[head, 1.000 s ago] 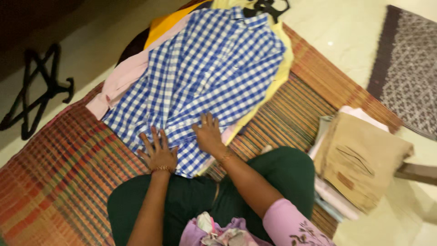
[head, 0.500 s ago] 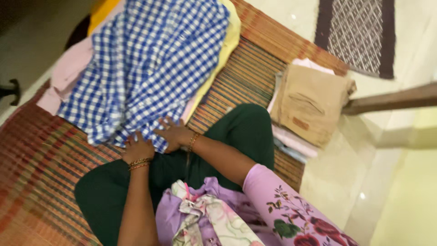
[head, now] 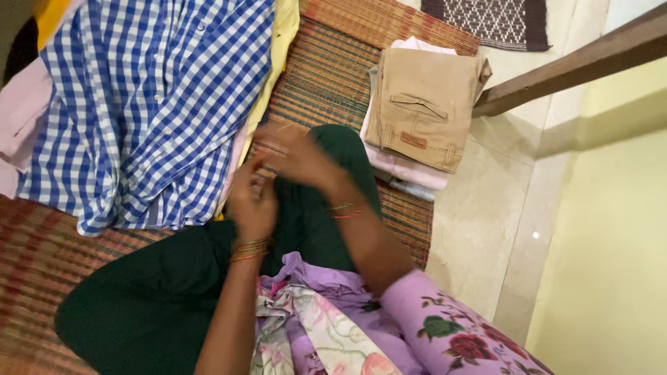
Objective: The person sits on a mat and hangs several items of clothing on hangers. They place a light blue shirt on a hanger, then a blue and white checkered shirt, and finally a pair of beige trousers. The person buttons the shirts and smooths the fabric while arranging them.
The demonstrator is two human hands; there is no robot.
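Blue-and-white checked cotton shirt point(head: 146, 104) spread flat at ten o'clock on striped woven straw mat point(head: 326, 76), rumpled along the lower hem, lying over pale yellow garment point(head: 281, 42) and pink garment point(head: 17, 111). Left hand point(head: 251, 198) raised near centre, just off the shirt's lower right edge, fingers loosely curled; motion blur, so contact with any cloth cannot be told. Right hand point(head: 302, 158) just beside and partly above the left hand, at about twelve o'clock from it, fingers spread and blurred, nothing clearly held. Thin bangles on both wrists. Both hands poised over dark green trouser knee point(head: 333, 146), apart from the shirt. Folded tan trousers with stitched back pocket point(head: 424, 107) at two o'clock, stacked on folded pale pink cloth point(head: 403, 167), well apart from the hands. Dark patterned rug point(head: 493, 21) at one o'clock on pale tiled floor point(head: 479, 222). Brown wooden beam point(head: 577, 62) slanting at two o'clock.
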